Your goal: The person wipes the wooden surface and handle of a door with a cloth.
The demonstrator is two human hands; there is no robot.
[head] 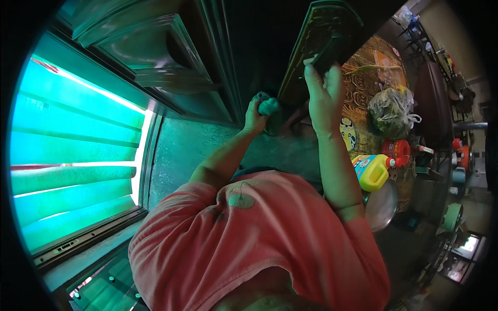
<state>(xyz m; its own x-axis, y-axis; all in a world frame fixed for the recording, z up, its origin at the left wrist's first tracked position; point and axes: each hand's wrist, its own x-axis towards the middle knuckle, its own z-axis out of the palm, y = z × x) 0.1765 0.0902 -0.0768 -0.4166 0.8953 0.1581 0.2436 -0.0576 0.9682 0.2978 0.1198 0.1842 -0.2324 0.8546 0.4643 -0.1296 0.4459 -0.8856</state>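
My left hand (pixel 255 119) is closed around a bunched cloth (pixel 268 105), bluish green in this light, close to a dark gap beside the carved panel. Further right, my right hand (pixel 326 97) is raised against a dark carved wooden panel (pixel 311 42) with a raised border. Its thumb and fingers are bent at a dark, narrow part that looks like a handle; shadow hides whether they grip it. To the left of both hands stands a dark wooden door with moulded panels (pixel 155 50).
At right, a patterned table (pixel 358 87) bears a knotted plastic bag (pixel 393 109), a yellow jug (pixel 373 171) and a red container (pixel 395 149). A round metal pan (pixel 381 206) is near the jug. A window with green slatted covering (pixel 78 144) is at left.
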